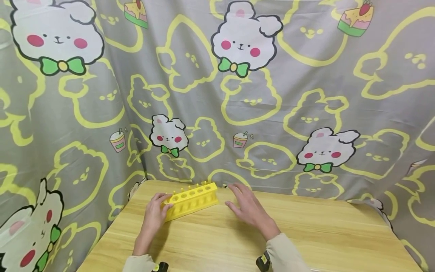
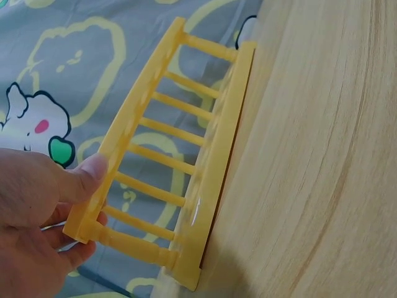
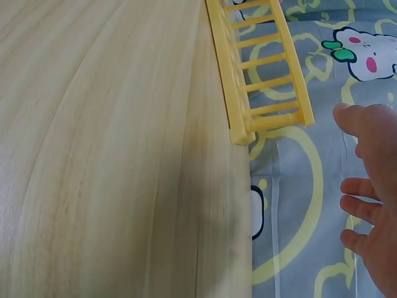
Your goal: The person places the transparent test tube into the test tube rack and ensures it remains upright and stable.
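A yellow plastic test tube rack (image 1: 193, 201) stands on the wooden table near its back edge, set at a slant. Round holes run along its top, and a row of short pegs shows behind them. My left hand (image 1: 157, 211) grips the rack's left end. In the left wrist view the thumb (image 2: 93, 169) lies on the top bar with fingers bent under it. Apart from the rack's right end, my right hand (image 1: 249, 207) hovers with fingers spread and nothing in it. The right wrist view shows a gap between its fingertips and the rack (image 3: 263, 68).
A light wood-grain table (image 1: 217, 241) spreads under both hands. Grey fabric (image 1: 204, 102) with rabbit and yellow outline prints hangs right behind the table and along its left and right sides. Dark straps with small devices (image 1: 263, 260) sit at both wrists.
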